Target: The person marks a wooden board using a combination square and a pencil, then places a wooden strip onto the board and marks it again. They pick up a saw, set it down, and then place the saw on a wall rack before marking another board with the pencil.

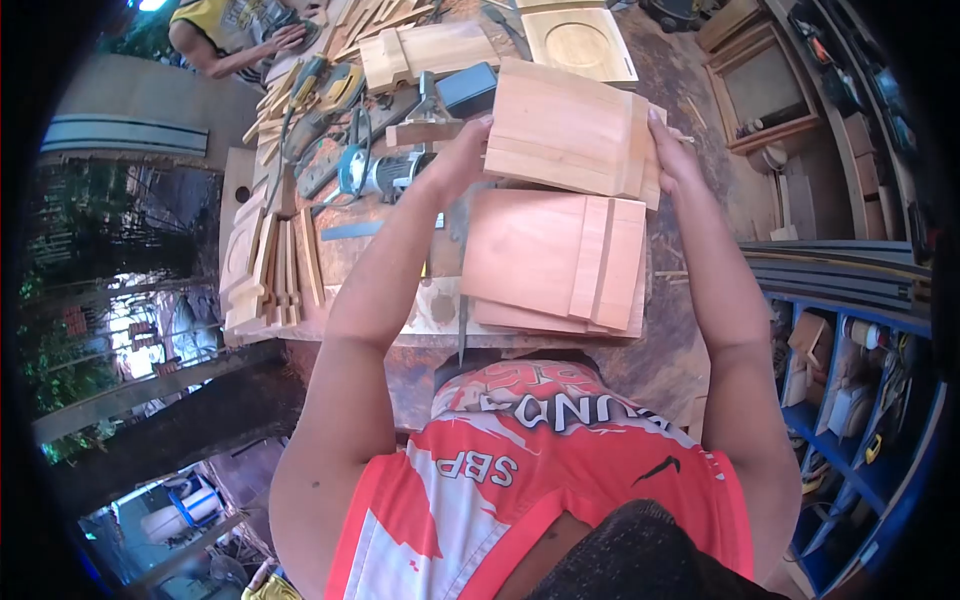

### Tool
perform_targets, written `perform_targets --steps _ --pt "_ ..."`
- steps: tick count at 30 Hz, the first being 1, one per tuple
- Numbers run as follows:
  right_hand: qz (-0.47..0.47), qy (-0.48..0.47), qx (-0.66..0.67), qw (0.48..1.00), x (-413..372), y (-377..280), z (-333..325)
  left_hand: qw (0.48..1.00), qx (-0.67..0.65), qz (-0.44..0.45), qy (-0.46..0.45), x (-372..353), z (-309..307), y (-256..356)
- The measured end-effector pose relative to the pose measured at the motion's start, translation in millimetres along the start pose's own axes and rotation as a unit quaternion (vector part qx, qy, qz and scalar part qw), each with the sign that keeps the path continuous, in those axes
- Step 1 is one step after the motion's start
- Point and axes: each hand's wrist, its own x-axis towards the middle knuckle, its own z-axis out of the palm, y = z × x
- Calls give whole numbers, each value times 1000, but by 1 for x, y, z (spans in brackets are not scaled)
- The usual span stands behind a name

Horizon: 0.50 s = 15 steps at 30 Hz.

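Note:
A pale wooden panel [560, 125] with a raised strip near its right end is held between my two hands over the bench. My left hand [465, 155] grips its left edge, fingers mostly hidden at the edge. On the right edge, my right hand [675, 155] has its fingers wrapped round the wood, where a second board shows beneath. Closer to my body, a stack of similar panels [530, 245] lies on the workbench [670, 350], its pieces slightly out of line.
A teal power tool [370, 172], a blue box [468, 90] and a yellow tool [340, 85] lie left of the panels. Wooden strips [285, 265] stand at the left edge. A co-worker's hand [290, 38] is at the upper left. Blue shelving [850, 440] stands right.

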Motion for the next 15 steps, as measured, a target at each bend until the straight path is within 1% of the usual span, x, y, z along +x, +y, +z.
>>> perform_targets --steps 1,3,4,6,7,8,10,11,12,14,15 --pt "2 -2 -4 1000 3 2 -1 1000 -4 -1 3 2 -1 -7" --pt "45 -52 -22 997 6 1 0 999 7 33 8 11 -5 -24" --pt "46 -53 -25 997 6 1 2 999 4 33 9 21 -12 -39" --pt "-4 -56 -90 994 -1 -7 10 997 -25 -53 53 30 -15 -54" --pt "0 -55 -93 994 -1 -4 11 994 -8 -57 93 32 -16 -64" --pt "12 -68 -93 993 3 -3 12 994 -12 -61 93 35 -18 -71" --pt "24 -82 -97 992 12 -1 13 988 -71 -89 104 47 -28 -80" --pt "28 -85 -98 991 17 -1 12 992 -28 -79 92 43 -26 -78" --pt "31 -91 -100 990 23 -2 13 992 -32 -78 95 41 -25 -76" --pt "17 -83 -134 987 23 -6 14 996 16 -65 62 33 -20 -73" --pt "-26 -71 -189 979 19 -10 15 996 11 -63 67 29 -17 -70"
